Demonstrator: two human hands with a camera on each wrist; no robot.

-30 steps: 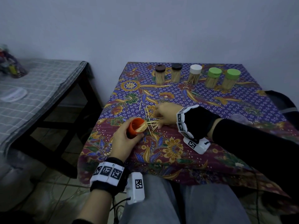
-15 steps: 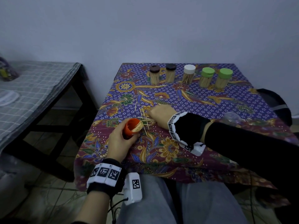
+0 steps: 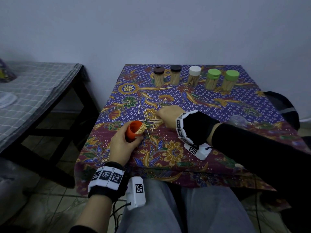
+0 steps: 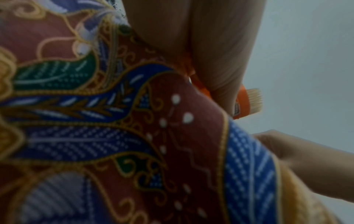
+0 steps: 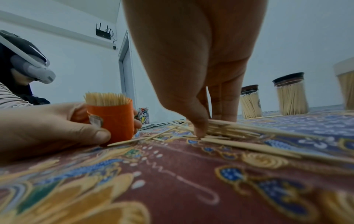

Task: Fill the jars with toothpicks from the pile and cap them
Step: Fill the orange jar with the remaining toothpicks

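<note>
An orange jar [image 3: 134, 131] is clasped in the left hand [image 3: 123, 145], thumb and fingers wrapped around its smooth cylindrical plastic wall, at the centre left of the head view. The jar stands uncapped on the counter [image 3: 218, 105], tilted slightly, and is packed with thin, pale wooden toothpicks whose tips rise just above its rim; a small sticker is seen on its side in the right wrist view. The right hand [image 3: 168, 117], just right of the jar, is pressed fingertips-down onto the pile of toothpicks [image 3: 151, 122], thumb and fingers drawn together on a few sticks. The pile is a loose scatter of slender pointed sticks lying crossed on the cloth, one tip touching the jar's base. The counter is covered by a batik cloth, printed with gold flowers, blue leaves and maroon bands. Along the upper edge of the counter, five capped clear jars [image 3: 195, 78] filled with toothpicks are lined up: two with dark lids, one white, two green. A second table under a grey checked cloth [image 3: 33, 91] is seen at the left of the frame.
</note>
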